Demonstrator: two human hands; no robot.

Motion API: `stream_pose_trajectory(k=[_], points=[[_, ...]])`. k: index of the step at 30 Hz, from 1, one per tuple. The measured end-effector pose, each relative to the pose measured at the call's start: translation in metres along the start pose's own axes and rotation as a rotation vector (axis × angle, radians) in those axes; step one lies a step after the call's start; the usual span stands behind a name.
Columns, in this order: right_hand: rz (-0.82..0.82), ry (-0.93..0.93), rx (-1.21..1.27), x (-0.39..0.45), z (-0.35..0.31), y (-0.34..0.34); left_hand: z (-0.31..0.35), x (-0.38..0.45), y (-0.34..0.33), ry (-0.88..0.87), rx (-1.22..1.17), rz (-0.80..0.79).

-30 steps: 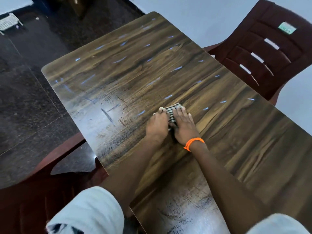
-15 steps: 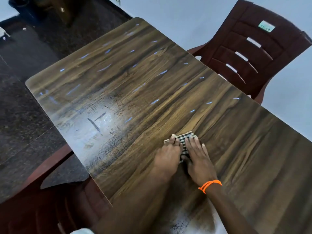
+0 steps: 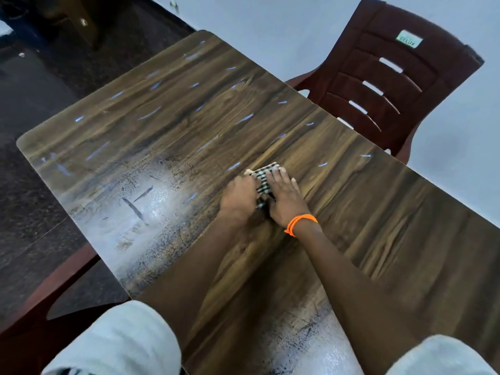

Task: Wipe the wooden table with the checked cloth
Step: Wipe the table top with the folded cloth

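Observation:
A folded black-and-white checked cloth [image 3: 263, 177] lies flat on the wooden table [image 3: 173, 125], near its middle. My left hand [image 3: 239, 197] presses down on the cloth's left part. My right hand [image 3: 284, 197], with an orange band at the wrist, presses on its right part with fingers spread. Only the cloth's far end and a strip between the two hands show; the hands hide the remainder. The table top has pale shiny patches at the left and near the front edge.
A dark red plastic chair [image 3: 387, 85] stands at the table's far right side against a pale wall. Another dark red chair [image 3: 40, 307] sits at the near left edge. Dark speckled floor lies to the left.
Both hands and the cloth slid towards me across the table, then back away from me to about the table's middle. The camera view shifted with them.

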State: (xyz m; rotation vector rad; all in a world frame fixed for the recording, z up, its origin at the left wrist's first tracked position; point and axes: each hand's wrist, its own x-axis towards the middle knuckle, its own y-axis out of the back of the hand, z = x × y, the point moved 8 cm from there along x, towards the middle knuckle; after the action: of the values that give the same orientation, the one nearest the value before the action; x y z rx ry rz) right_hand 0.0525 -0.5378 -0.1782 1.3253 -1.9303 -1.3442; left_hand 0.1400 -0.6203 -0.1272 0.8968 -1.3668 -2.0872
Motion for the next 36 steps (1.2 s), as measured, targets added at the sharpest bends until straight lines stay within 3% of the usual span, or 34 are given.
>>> stream_pose_trajectory(k=[5, 11, 19, 24, 29, 36], points=[[0.029, 0.071, 0.004, -0.056, -0.020, -0.014, -0.004, -0.039, -0.015, -0.057, 0.135, -0.065], [0.091, -0.056, 0.028, -0.127, 0.034, -0.001, 0.060, -0.069, -0.056, -0.271, 0.173, -0.132], [0.127, -0.223, 0.017, -0.070, 0.109, 0.046, 0.128, 0.003, -0.048, -0.301, 0.027, -0.003], [0.070, -0.173, 0.029, 0.010, 0.089, 0.049, 0.096, 0.054, -0.019, -0.173, -0.024, 0.043], [0.054, -0.061, 0.000, 0.030, 0.044, 0.029, 0.044, 0.066, -0.001, -0.077, -0.050, -0.052], [0.117, -0.023, 0.027, -0.050, 0.044, 0.017, 0.059, 0.003, -0.035, -0.282, 0.185, -0.087]])
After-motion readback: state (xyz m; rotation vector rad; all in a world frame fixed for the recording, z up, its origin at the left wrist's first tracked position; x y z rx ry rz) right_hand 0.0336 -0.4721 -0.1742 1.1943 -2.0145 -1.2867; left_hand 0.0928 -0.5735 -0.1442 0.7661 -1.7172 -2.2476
